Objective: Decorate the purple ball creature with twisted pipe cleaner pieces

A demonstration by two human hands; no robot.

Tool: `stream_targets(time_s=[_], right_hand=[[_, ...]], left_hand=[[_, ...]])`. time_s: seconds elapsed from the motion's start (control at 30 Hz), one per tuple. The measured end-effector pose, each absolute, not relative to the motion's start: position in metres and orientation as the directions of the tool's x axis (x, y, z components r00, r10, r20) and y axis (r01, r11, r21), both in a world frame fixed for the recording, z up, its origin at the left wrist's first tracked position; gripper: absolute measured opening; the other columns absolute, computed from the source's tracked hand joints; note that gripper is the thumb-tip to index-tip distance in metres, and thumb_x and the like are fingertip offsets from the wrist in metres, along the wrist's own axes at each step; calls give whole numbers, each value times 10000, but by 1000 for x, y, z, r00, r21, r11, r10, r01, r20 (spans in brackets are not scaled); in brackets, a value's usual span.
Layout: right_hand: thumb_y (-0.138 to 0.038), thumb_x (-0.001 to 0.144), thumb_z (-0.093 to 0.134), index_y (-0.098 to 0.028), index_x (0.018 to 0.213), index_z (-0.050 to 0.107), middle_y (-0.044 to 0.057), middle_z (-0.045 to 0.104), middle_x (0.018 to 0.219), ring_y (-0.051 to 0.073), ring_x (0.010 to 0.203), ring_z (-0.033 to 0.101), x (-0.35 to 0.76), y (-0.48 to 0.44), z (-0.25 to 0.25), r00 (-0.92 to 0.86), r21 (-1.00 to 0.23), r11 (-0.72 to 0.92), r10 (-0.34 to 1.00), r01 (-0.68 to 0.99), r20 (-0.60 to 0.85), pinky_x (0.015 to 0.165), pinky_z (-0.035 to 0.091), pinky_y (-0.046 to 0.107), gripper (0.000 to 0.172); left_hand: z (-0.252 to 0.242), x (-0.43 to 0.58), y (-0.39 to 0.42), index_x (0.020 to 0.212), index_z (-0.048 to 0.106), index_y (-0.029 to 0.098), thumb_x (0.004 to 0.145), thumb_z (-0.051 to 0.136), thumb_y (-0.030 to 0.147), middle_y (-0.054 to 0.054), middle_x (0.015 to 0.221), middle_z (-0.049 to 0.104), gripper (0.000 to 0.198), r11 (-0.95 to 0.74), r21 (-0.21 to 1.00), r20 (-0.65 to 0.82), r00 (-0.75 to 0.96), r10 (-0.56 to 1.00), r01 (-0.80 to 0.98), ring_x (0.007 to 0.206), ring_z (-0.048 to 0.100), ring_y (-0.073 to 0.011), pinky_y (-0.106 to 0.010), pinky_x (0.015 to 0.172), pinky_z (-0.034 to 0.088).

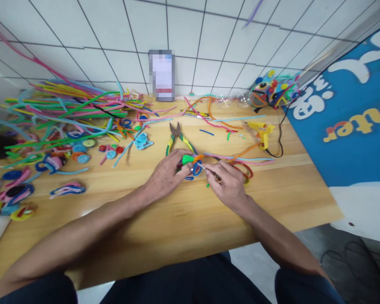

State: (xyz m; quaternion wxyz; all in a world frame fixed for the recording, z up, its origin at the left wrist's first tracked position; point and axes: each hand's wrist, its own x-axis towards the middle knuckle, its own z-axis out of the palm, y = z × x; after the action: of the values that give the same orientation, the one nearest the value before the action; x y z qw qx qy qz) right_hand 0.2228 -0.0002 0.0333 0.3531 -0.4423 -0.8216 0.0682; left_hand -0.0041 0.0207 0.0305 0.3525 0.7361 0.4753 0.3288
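Note:
In the middle of the wooden table, my left hand [166, 173] is closed on a small pipe-cleaner craft piece [196, 168] with green, orange and blue coiled parts. My right hand [229, 183] pinches a slim tool [213, 172] with a thin metal tip and a darker handle; its exact kind is unclear. The tip points at the blue loops and appears to touch them. Just beyond my left hand lie pliers [177, 137] with green-yellow handles, jaws apart. Behind my right hand a red looped handle [245, 169] shows in part.
Pipe cleaners [72, 103] are heaped at the back left, with coiled pieces [15, 192] at the left. A phone [162, 76] leans on the tiled wall. At the right sit a yellow glue gun [263, 134] with a black cord and a bag of colourful bits [275, 90].

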Motion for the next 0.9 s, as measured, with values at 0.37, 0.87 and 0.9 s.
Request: stream_targets(time_s=[0.37, 0.87, 0.9], right_hand=[[-165, 1029, 590, -256, 1165, 769, 35, 757, 878, 184, 787, 713, 220, 3, 29, -374, -430, 612, 769, 663, 519, 761, 582, 325, 243], [-132, 1032, 578, -235, 1164, 756, 27, 741, 862, 169, 776, 700, 220, 4, 28, -390, -379, 647, 729, 662, 563, 744, 576, 307, 244], [-128, 1030, 577, -237, 1163, 757, 24, 736, 850, 168, 770, 697, 220, 4, 28, -391, -376, 647, 728, 664, 563, 738, 573, 306, 249]], left_hand=[[33, -4, 21, 1267, 659, 230, 1023, 543, 343, -82, 1310, 722, 294, -307, 825, 147, 345, 927, 474, 1231, 682, -249, -400, 1090, 545], [30, -4, 20, 1280, 655, 202, 1040, 559, 341, -89, 1289, 727, 293, -357, 807, 199, 352, 915, 471, 1168, 703, -239, -392, 1024, 570], [30, -4, 20, 1281, 654, 201, 1041, 559, 341, -90, 1292, 726, 294, -357, 808, 200, 352, 914, 468, 1170, 702, -240, -393, 1028, 570]])
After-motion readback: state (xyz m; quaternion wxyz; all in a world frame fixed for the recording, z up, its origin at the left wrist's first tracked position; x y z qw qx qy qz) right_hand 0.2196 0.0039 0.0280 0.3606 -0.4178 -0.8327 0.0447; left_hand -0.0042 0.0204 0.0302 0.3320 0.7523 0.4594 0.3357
